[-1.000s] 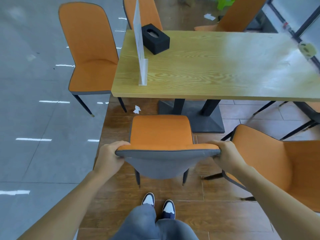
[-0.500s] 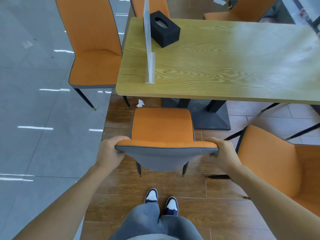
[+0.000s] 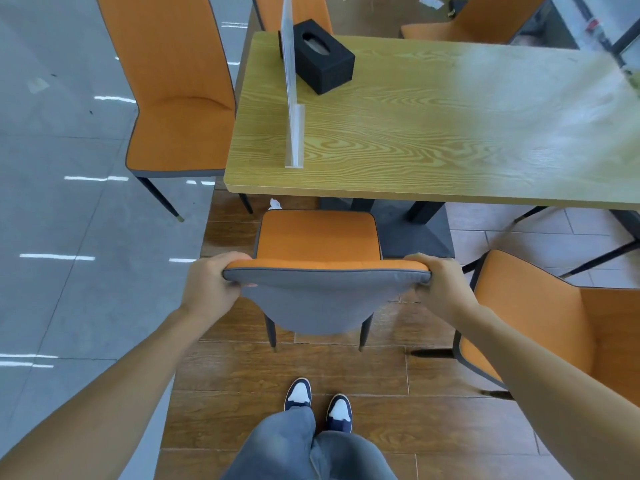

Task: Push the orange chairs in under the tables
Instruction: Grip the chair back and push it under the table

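Note:
An orange chair (image 3: 320, 237) with a grey back stands right in front of me, its seat's front edge at the near edge of the wooden table (image 3: 433, 133). My left hand (image 3: 211, 285) is closed around the left end of the backrest's top. Gripping the right end is my right hand (image 3: 440, 285). A second orange chair (image 3: 540, 317) stands pulled out at my right, turned at an angle. A third orange chair (image 3: 176, 98) stands at the table's left end.
A clear upright divider (image 3: 292, 95) and a black tissue box (image 3: 320, 57) stand on the table. The table's dark pedestal base (image 3: 412, 233) lies just beyond the seat. More orange chairs (image 3: 467, 22) stand on the far side. A scrap of paper (image 3: 274, 203) lies on the floor.
The chair has slid forward toward the table with both hands on its backrest; its seat's front edge now reaches the table's edge. I have stepped forward with it.

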